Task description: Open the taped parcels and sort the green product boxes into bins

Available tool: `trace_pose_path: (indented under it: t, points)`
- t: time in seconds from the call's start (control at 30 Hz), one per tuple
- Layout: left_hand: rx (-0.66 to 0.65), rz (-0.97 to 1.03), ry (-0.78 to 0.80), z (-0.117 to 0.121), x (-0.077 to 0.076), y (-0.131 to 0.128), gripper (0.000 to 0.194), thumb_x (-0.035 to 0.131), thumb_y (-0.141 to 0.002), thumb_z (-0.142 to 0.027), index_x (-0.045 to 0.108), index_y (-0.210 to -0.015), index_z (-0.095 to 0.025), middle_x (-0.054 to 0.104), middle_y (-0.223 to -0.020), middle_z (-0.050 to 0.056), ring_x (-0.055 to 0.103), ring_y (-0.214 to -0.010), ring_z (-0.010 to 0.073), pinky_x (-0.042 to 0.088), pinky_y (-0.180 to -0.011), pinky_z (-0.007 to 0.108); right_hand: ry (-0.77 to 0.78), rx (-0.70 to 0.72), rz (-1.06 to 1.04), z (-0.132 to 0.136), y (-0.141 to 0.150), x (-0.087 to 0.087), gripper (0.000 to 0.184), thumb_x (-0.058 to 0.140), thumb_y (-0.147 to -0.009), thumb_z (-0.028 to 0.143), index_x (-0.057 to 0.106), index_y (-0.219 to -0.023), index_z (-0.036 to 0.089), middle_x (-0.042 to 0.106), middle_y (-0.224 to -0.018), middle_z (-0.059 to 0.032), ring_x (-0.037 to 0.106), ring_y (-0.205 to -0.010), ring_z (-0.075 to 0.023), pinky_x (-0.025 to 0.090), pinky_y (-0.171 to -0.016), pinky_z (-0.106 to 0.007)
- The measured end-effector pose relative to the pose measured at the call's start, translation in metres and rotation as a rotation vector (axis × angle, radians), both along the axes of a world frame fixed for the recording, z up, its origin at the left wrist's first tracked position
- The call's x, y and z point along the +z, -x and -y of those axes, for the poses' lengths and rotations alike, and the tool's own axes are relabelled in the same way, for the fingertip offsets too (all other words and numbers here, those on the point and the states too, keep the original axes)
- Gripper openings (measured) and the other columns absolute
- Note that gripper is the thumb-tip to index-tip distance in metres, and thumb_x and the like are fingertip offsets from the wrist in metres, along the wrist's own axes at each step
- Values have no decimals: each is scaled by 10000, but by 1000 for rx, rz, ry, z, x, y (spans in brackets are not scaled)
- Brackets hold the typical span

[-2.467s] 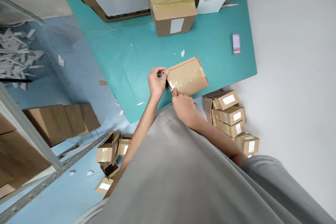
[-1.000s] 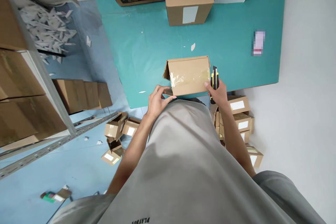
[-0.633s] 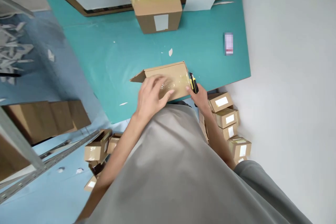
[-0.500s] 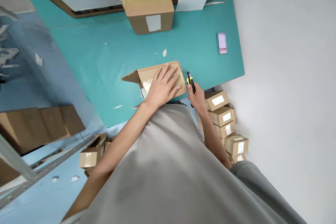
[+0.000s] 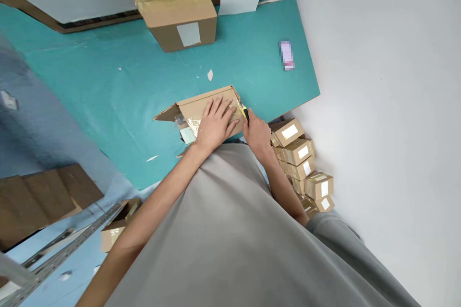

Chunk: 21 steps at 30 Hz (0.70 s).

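Note:
A small cardboard box (image 5: 194, 105) lies near the front edge of the teal table, with shiny clear tape along its top. Its left end stands open, one flap sticking out and something pale showing inside. My left hand (image 5: 216, 124) rests flat on the box top, fingers spread. In my right hand (image 5: 258, 134) is a yellow and black box cutter (image 5: 246, 113), its front end at the taped right end of the box. The blade itself is hidden from me.
A taped cardboard box (image 5: 180, 14) stands at the back of the teal table (image 5: 108, 91), before larger cartons with paper signs. A blurred phone-like object (image 5: 287, 55) lies at the right. Several boxes (image 5: 302, 153) are stacked beside the table, below right. A metal rack (image 5: 68, 249) is at lower left.
The box's left end has come open. My left hand has moved from that end onto the top. My right hand has brought the box cutter round to the right end. The view has shifted.

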<state>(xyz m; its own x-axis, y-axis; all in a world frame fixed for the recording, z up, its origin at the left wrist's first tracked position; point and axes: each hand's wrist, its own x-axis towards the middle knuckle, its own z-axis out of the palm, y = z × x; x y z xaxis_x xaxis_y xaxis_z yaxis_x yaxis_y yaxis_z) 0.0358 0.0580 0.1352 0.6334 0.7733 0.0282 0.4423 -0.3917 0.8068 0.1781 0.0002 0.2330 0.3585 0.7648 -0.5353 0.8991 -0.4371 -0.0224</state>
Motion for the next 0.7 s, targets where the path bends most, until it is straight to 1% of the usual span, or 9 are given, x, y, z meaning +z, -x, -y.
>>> trace_pose_path:
  t: [0.1, 0.2, 0.27, 0.4, 0.5, 0.6, 0.7]
  points:
    - [11, 19, 7, 1, -3, 0, 501, 592, -1083, -452, 692, -1543, -279, 585, -1727, 119, 340, -1740, 382, 155, -1439, 689, 52, 13, 40, -15, 7, 6, 569, 294, -1201, 235, 412, -1733, 71, 799, -1355, -250, 794, -1258, -331, 609, -1034, -407]
    - [33, 12, 8, 2, -5, 0, 486, 555, -1106, -425, 686, -1548, -270, 564, -1745, 129, 331, -1745, 381, 135, -1439, 697, 62, 32, 57, -24, 12, 14, 526, 317, -1193, 195, 476, -1678, 66, 802, -1324, -255, 793, -1272, -334, 613, -1022, -403]
    - [36, -2, 6, 2, -5, 1, 456, 536, -1119, -407, 702, -1521, -272, 545, -1760, 136, 324, -1749, 378, 131, -1436, 706, 92, 16, 67, -23, 15, 21, 501, 331, -1184, 173, 520, -1634, 58, 796, -1330, -262, 790, -1283, -334, 613, -1028, -402]
    - [-8, -27, -9, 5, -3, 1, 412, 501, -1138, -385, 740, -1453, -270, 512, -1786, 135, 321, -1752, 360, 136, -1439, 701, 207, -32, 65, -11, 16, 33, 443, 380, -1162, 162, 602, -1531, 57, 793, -1322, -273, 791, -1277, -340, 615, -1034, -406]
    - [-7, -25, -7, 5, -4, -1, 400, 506, -1140, -369, 738, -1451, -272, 511, -1787, 125, 309, -1758, 349, 133, -1438, 708, 196, -26, 70, -10, 15, 35, 411, 380, -1159, 153, 668, -1443, 81, 793, -1322, -272, 787, -1290, -344, 618, -1037, -398]
    - [21, -26, -9, 2, -6, -3, 377, 514, -1143, -341, 737, -1441, -281, 507, -1792, 117, 305, -1761, 335, 126, -1441, 704, 175, -10, 82, -11, 15, 32, 426, 366, -1140, 102, 685, -1420, 72, 794, -1310, -286, 791, -1291, -347, 620, -1030, -397]
    - [30, -55, -24, 2, -8, -5, 371, 488, -1155, -307, 739, -1426, -277, 485, -1806, 119, 311, -1759, 324, 104, -1449, 690, 236, -21, 63, -4, 14, 29, 421, 406, -1110, 77, 674, -1432, 29, 799, -1283, -313, 803, -1264, -367, 620, -1026, -424]
